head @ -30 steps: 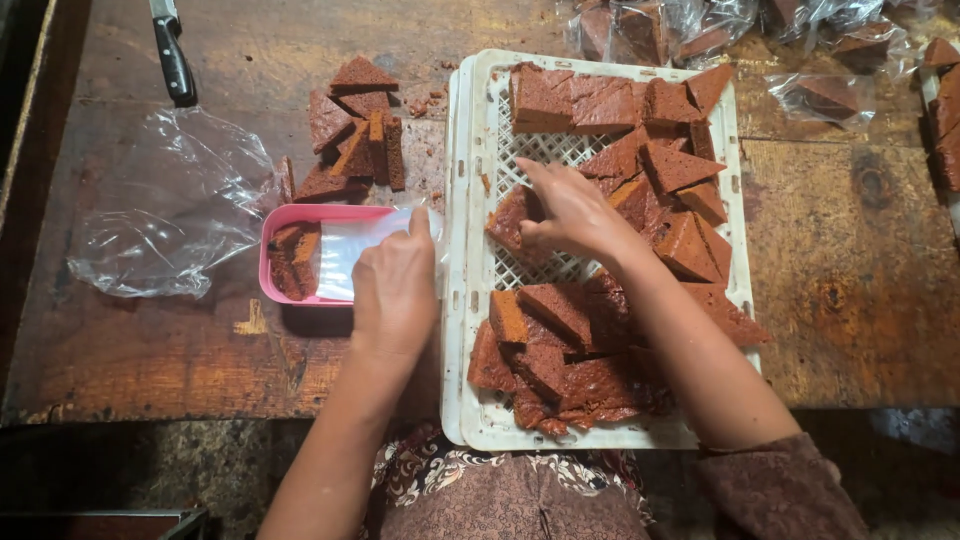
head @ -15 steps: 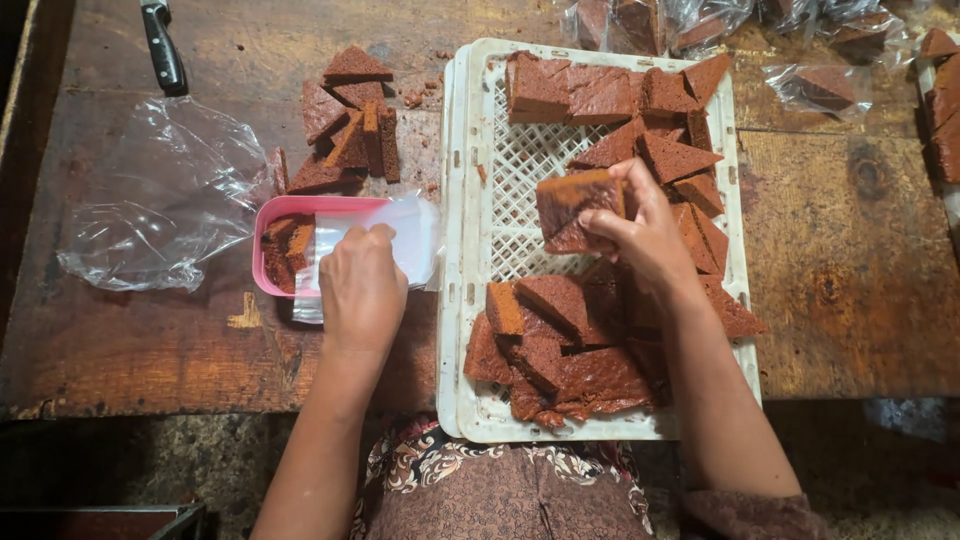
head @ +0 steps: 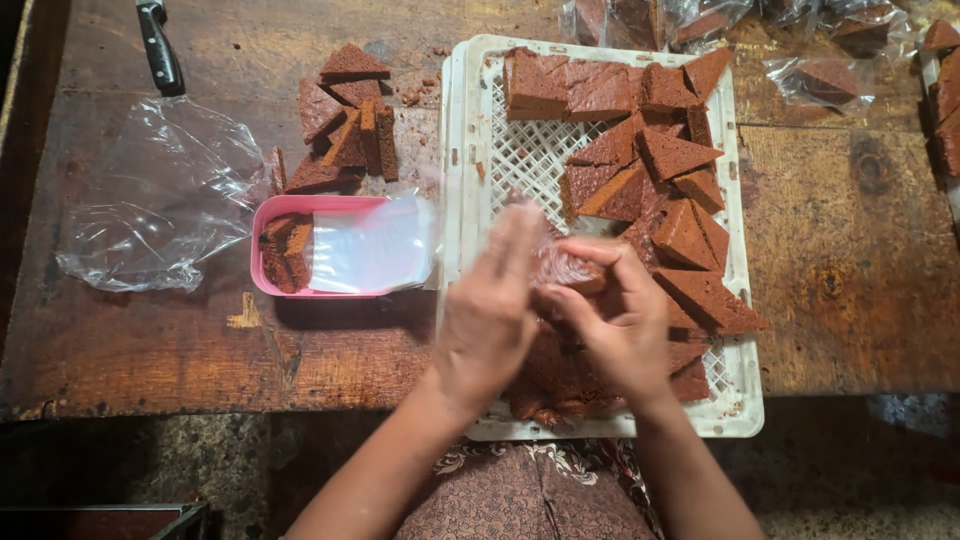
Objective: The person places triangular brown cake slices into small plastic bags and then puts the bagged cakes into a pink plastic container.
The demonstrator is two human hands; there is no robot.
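**Bagging cake wedges: soft stuff, go easy**

From my view, both hands meet over the white slotted tray [head: 455, 150]. The left hand [head: 490, 315] is pinched on the edge of a small clear bag [head: 555, 262], fingers fairly straight. The right hand [head: 625, 320] is curled around a brown cake piece [head: 585, 282] that sits at or just inside the bag's mouth; I can't tell how far in. Both hover just above the tray's near half, with more cake wedges [head: 670, 150] lying around them.

My guess is the cake is light, spongy and crumbly, so I'd hold it by its broad flat sides, not the thin tip. The bag looks flimsy and slippery; better to grip it at the rim.

A pink tub [head: 345, 292] sits on the wooden surface [head: 150, 340] to the left.
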